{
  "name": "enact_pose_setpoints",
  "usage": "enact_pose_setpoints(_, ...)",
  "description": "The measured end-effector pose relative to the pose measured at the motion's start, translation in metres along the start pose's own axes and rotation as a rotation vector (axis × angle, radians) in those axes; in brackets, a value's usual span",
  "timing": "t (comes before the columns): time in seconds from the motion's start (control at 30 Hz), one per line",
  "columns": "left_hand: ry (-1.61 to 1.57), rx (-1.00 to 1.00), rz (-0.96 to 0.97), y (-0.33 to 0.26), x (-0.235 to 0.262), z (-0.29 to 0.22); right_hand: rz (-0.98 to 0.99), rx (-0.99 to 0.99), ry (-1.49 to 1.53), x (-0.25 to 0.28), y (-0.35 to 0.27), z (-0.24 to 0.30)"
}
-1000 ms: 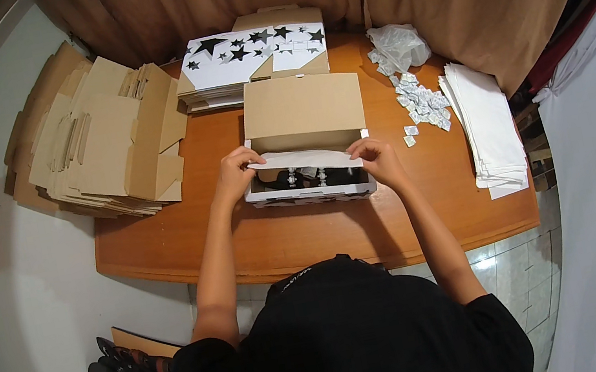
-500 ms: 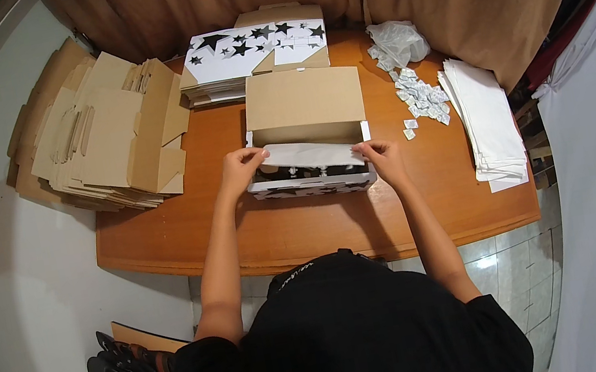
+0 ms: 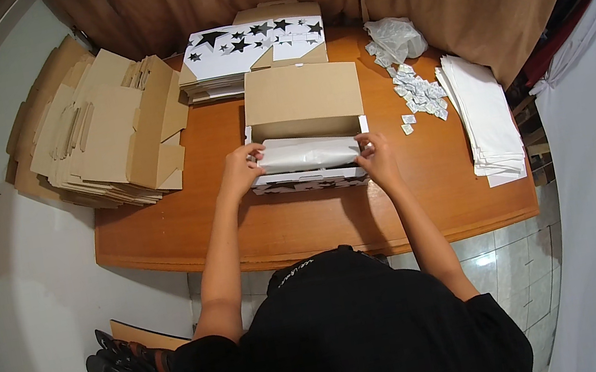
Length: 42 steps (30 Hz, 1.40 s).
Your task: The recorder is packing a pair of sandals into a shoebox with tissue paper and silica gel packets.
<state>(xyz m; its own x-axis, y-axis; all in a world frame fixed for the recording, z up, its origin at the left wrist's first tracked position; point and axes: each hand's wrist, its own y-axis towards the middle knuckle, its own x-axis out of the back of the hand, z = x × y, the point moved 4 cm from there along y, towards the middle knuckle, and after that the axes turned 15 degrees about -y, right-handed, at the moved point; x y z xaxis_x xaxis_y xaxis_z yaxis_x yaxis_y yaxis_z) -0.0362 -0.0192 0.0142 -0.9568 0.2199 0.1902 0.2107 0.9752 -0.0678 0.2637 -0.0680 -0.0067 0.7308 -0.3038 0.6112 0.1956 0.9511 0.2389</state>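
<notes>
A cardboard box (image 3: 303,95) stands on the table in front of me, its brown lid raised at the far side and black stars on its white outer front. Across its inside lies a sheet of white wrapping paper (image 3: 309,155), covering the contents. At the box's left end, my left hand (image 3: 239,172) pinches the sheet's left edge. My right hand (image 3: 379,159) grips the right edge with thumb and fingers at the opposite end.
Flattened brown cartons (image 3: 97,134) are piled on the left. Star-printed cartons (image 3: 242,48) lie stacked behind the box. To the right are small white packets (image 3: 421,94), a clear plastic bag (image 3: 398,41) and a stack of white sheets (image 3: 483,117). The wooden table (image 3: 164,237) has a curved front edge.
Both hands have brought the white paper down into the box. The dark contents seen below it before are now covered.
</notes>
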Motion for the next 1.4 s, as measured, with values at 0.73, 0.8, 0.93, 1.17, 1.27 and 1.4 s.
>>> enact_pose_setpoints(0.73, 0.510, -0.103, 0.378, -0.007, -0.049, 0.005, 0.686, 0.237, -0.694, -0.030, -0.015, 0.033)
enact_pose_setpoints(0.8, 0.432, -0.138, 0.307, -0.009, -0.042, -0.007, 0.520, 0.315, -0.575, -0.027, -0.009, 0.033)
enact_pose_setpoints(0.93, 0.417, -0.313, 0.093, -0.006, -0.030, -0.023, 0.315, 0.348, -0.487, -0.025, 0.010, 0.045)
enact_pose_setpoints(1.17, 0.275, -0.295, -0.124, 0.019, -0.036, 0.001, 0.400, 0.410, -0.294, -0.065, 0.041, 0.026)
enact_pose_setpoints(1.27, 0.320, -0.015, 0.024, 0.021, -0.034, 0.012, 0.553, 0.420, -0.506, -0.073, 0.037, 0.025)
enact_pose_setpoints(1.4, 0.580, 0.174, 0.042, 0.006, -0.033, -0.001, 0.705, 0.386, -0.488, -0.072, 0.023, 0.024)
